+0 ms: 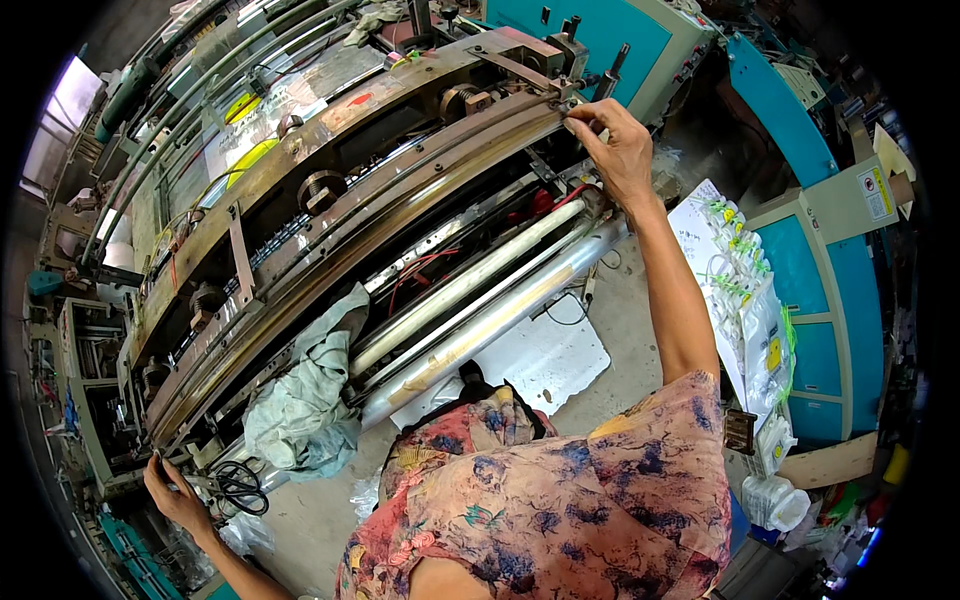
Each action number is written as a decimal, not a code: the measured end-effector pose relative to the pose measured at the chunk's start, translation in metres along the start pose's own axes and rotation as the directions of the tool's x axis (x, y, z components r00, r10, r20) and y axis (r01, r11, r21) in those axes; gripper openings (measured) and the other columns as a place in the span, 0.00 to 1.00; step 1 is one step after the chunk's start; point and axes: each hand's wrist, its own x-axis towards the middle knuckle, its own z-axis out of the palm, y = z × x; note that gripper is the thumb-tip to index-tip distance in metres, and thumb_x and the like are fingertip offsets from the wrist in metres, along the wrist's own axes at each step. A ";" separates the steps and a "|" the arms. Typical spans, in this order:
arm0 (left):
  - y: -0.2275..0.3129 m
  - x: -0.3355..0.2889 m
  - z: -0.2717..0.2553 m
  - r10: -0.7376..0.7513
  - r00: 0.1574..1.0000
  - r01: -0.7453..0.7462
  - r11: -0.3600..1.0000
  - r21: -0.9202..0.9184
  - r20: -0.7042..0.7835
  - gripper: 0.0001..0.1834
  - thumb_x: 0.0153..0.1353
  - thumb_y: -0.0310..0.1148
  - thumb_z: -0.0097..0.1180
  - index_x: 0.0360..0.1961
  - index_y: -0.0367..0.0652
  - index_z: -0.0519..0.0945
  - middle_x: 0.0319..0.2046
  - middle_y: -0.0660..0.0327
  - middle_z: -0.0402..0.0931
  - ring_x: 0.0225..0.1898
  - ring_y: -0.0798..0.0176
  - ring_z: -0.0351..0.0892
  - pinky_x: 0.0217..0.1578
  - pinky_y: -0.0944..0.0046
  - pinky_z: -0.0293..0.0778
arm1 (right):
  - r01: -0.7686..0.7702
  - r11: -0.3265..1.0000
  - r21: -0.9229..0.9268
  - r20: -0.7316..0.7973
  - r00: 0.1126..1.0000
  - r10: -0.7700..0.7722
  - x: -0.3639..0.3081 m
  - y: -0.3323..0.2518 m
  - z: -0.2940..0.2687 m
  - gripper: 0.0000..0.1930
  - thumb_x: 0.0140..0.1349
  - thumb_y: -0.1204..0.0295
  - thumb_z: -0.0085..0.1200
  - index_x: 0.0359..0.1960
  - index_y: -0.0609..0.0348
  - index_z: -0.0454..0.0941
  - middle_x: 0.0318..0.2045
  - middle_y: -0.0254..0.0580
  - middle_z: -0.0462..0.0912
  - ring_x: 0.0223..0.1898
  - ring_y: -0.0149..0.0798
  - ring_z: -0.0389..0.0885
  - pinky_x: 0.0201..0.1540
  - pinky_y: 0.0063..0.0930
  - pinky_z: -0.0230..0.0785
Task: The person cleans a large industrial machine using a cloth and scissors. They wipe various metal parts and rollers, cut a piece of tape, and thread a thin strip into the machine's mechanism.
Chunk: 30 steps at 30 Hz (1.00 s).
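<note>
Brass-brown metal, worn and oily: long sealing bar (330, 215) of a bag-making machine, slanting from near left to far right across the middle of the view. Gripped at both ends. Right hand (622, 150) at the far right end, fingers curled and pinched on a small fitting there, nearly closed. Left hand (172, 492) at the near left end, fingers hooked over the frame edge, just beside black-handled scissors (238, 485); how firmly closed, impossible to tell.

Judged from this: adjusting or seating of the bar under way, not finished, both hands on it and nothing let go.

Below the bar, pale rollers (480, 300) carrying clear film, red wires behind them, a crumpled grey-green rag (305, 395) draped over the near side. Beyond, grey concrete floor (625, 310) with a white sheet, stacks of printed plastic bags (745, 290) to the right, teal machine cabinets (820, 290) far and right, daylight at the far left.
</note>
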 end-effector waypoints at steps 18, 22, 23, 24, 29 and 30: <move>0.005 0.005 -0.001 0.041 0.999 -0.040 0.998 0.040 -0.034 0.11 0.68 0.26 0.59 0.50 0.35 0.80 0.43 0.51 0.81 0.42 0.52 0.82 0.44 0.60 0.78 | 0.180 0.978 -0.108 0.052 0.983 -0.175 -0.017 -0.078 -0.003 0.06 0.60 0.80 0.63 0.39 0.59 0.82 0.33 0.42 0.84 0.30 0.39 0.84 0.31 0.28 0.75; 0.004 0.007 0.004 0.049 0.998 -0.053 0.996 -0.072 -0.047 0.09 0.67 0.23 0.58 0.47 0.35 0.80 0.38 0.53 0.79 0.38 0.53 0.80 0.41 0.61 0.75 | 0.496 0.833 0.245 0.251 0.797 -0.549 -0.089 -0.199 0.062 0.12 0.56 0.66 0.69 0.38 0.55 0.82 0.29 0.37 0.85 0.28 0.37 0.83 0.30 0.29 0.77; 0.006 0.005 0.003 0.049 0.998 -0.053 0.996 -0.078 -0.047 0.09 0.66 0.23 0.58 0.47 0.35 0.80 0.38 0.53 0.79 0.38 0.53 0.80 0.41 0.60 0.75 | 0.407 0.849 0.336 0.330 0.794 -0.511 -0.105 -0.227 0.076 0.20 0.52 0.62 0.73 0.43 0.57 0.82 0.34 0.42 0.86 0.33 0.42 0.85 0.35 0.33 0.80; 0.008 0.007 0.002 0.057 0.997 -0.061 0.994 -0.087 -0.049 0.09 0.66 0.23 0.58 0.47 0.35 0.80 0.38 0.53 0.79 0.38 0.52 0.80 0.41 0.60 0.75 | 0.339 0.856 0.392 0.397 0.777 -0.489 -0.113 -0.258 0.082 0.26 0.50 0.57 0.74 0.47 0.57 0.81 0.42 0.43 0.86 0.41 0.41 0.84 0.38 0.33 0.80; 0.012 0.016 0.004 0.087 0.995 -0.090 0.993 -0.078 -0.048 0.09 0.66 0.23 0.59 0.47 0.35 0.80 0.39 0.51 0.80 0.40 0.49 0.80 0.42 0.57 0.76 | 0.298 0.901 0.317 0.650 0.624 -0.435 -0.148 -0.290 0.130 0.33 0.42 0.65 0.77 0.51 0.59 0.77 0.50 0.45 0.83 0.53 0.44 0.79 0.48 0.40 0.78; 0.005 0.012 0.006 0.058 0.997 -0.062 0.994 -0.088 -0.047 0.09 0.66 0.24 0.59 0.47 0.35 0.80 0.39 0.51 0.80 0.40 0.49 0.80 0.42 0.57 0.76 | 0.200 0.899 0.389 0.637 0.647 -0.419 -0.147 -0.284 0.129 0.32 0.42 0.66 0.77 0.50 0.59 0.77 0.48 0.46 0.83 0.52 0.47 0.79 0.48 0.41 0.77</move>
